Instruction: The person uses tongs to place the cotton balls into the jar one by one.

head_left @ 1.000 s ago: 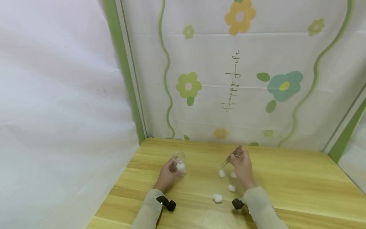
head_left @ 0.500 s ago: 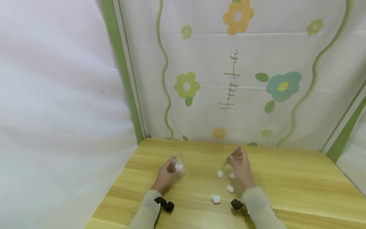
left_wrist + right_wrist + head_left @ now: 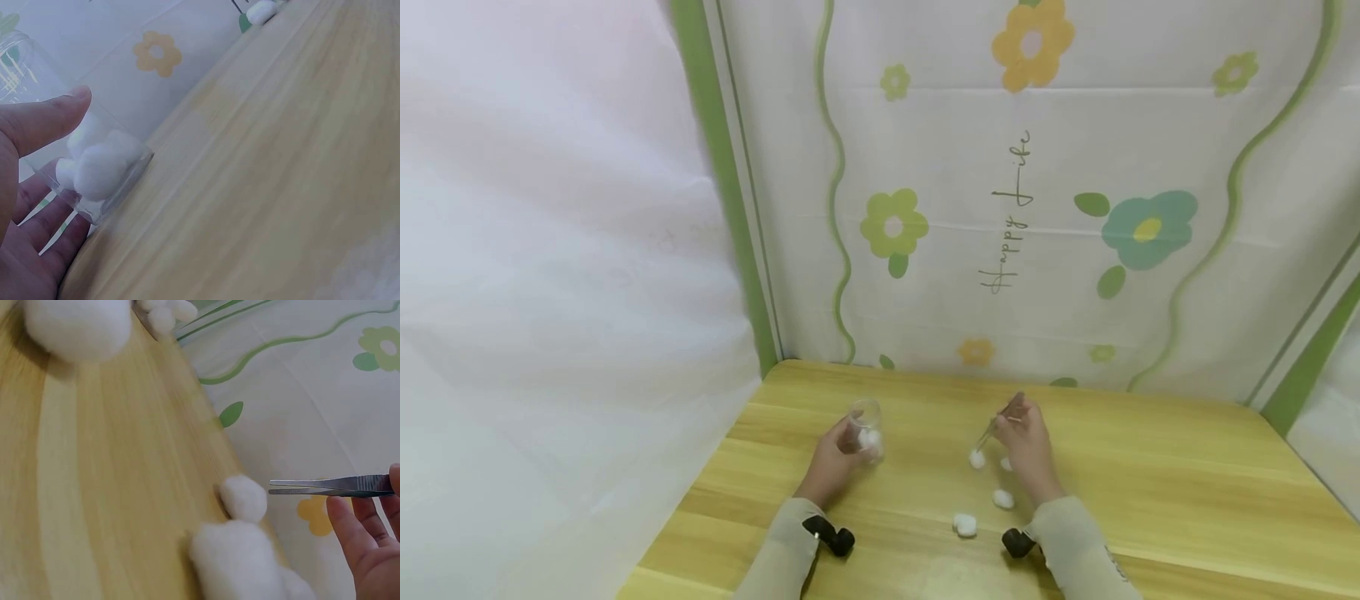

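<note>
My left hand (image 3: 833, 467) grips a clear cup (image 3: 867, 410) that stands upright on the table. Several cotton balls (image 3: 100, 169) lie in the bottom of the cup, seen through its wall in the left wrist view. Between thumb and fingers, my right hand (image 3: 1028, 446) pinches metal tweezers (image 3: 337, 485), their tips pointing down and to the left in the head view. The tips are slightly apart and close to a cotton ball (image 3: 244, 498) on the table; a small gap shows between them in the right wrist view.
More cotton balls lie near my right hand: one partly hidden behind it, one (image 3: 1003, 499) by the wrist, and one (image 3: 965, 525) nearer the front. A wooden table (image 3: 715, 508) meets a flowered curtain (image 3: 940, 167) at its back edge.
My right hand and the tweezers have moved slightly left and down, closer to the farthest loose cotton ball. The left hand keeps hold of the cup in the same place.
</note>
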`<state>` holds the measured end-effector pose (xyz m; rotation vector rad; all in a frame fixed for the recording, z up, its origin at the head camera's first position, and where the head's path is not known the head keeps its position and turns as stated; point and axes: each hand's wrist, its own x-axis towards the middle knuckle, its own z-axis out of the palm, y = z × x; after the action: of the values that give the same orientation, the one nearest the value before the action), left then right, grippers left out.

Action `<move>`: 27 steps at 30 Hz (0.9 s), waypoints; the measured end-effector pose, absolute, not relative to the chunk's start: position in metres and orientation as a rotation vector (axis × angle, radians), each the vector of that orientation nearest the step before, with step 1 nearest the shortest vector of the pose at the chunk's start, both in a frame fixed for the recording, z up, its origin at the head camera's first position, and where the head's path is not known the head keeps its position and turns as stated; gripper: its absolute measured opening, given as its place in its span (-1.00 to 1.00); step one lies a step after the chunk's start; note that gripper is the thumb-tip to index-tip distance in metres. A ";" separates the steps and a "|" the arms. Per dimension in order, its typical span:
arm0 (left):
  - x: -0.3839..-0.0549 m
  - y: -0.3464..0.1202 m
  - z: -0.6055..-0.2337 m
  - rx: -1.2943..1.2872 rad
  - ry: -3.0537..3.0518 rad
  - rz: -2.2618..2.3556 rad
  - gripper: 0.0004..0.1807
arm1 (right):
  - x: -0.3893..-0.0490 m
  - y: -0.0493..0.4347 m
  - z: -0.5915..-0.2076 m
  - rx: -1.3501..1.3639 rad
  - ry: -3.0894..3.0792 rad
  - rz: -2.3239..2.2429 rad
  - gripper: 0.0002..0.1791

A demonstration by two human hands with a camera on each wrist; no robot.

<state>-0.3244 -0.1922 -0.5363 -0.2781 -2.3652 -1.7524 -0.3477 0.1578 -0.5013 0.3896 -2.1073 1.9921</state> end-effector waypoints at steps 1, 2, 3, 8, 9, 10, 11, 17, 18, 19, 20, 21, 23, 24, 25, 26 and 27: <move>-0.324 -0.192 -0.536 -0.272 -2.365 -1.756 -0.21 | -0.348 0.158 -0.501 0.392 -2.110 1.992 -0.55; -0.324 -0.191 -0.535 -0.267 -2.363 -1.759 -0.21 | -0.349 0.158 -0.501 0.398 -2.115 1.988 -0.55; -0.324 -0.191 -0.534 -0.260 -2.362 -1.762 -0.21 | -0.349 0.158 -0.501 0.412 -2.119 1.985 -0.55; -0.325 -0.190 -0.535 -0.262 -2.357 -1.749 -0.22 | -0.351 0.160 -0.503 0.457 -2.110 2.012 -0.56; -0.326 -0.190 -0.535 -0.260 -2.359 -1.746 -0.22 | -0.351 0.160 -0.504 0.464 -2.103 2.019 -0.56; -0.326 -0.190 -0.535 -0.260 -2.359 -1.744 -0.22 | -0.352 0.160 -0.505 0.468 -2.096 2.027 -0.57; -0.326 -0.190 -0.536 -0.260 -2.360 -1.744 -0.21 | -0.352 0.160 -0.506 0.472 -2.095 2.030 -0.56; -0.327 -0.190 -0.536 -0.257 -2.362 -1.749 -0.21 | -0.353 0.160 -0.508 0.486 -2.118 2.013 -0.55; -0.326 -0.190 -0.536 -0.256 -2.364 -1.746 -0.22 | -0.353 0.160 -0.508 0.486 -2.126 2.009 -0.55; -0.326 -0.190 -0.536 -0.257 -2.364 -1.746 -0.22 | -0.354 0.161 -0.509 0.484 -2.133 2.003 -0.54; -0.326 -0.190 -0.536 -0.251 -2.370 -1.743 -0.22 | -0.353 0.161 -0.509 0.480 -2.137 2.001 -0.54; -0.326 -0.189 -0.536 -0.245 -2.373 -1.742 -0.22 | -0.353 0.161 -0.510 0.475 -2.143 1.995 -0.54; -0.325 -0.189 -0.535 -0.235 -2.383 -1.736 -0.22 | -0.353 0.160 -0.510 0.464 -2.153 1.986 -0.54; -0.324 -0.189 -0.535 -0.228 -2.388 -1.737 -0.22 | -0.352 0.160 -0.511 0.466 -2.160 1.982 -0.54; -0.324 -0.189 -0.535 -0.224 -2.391 -1.735 -0.21 | -0.352 0.160 -0.511 0.466 -2.158 1.979 -0.56; -0.324 -0.189 -0.534 -0.226 -2.394 -1.729 -0.21 | -0.352 0.159 -0.511 0.469 -2.155 1.976 -0.57; -0.324 -0.189 -0.534 -0.228 -2.393 -1.725 -0.21 | -0.352 0.159 -0.511 0.474 -2.153 1.970 -0.59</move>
<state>-0.3236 -0.1890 -0.5341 -0.2282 -2.3934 -1.7245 -0.3517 0.1591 -0.5113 0.4740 -2.1531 1.9696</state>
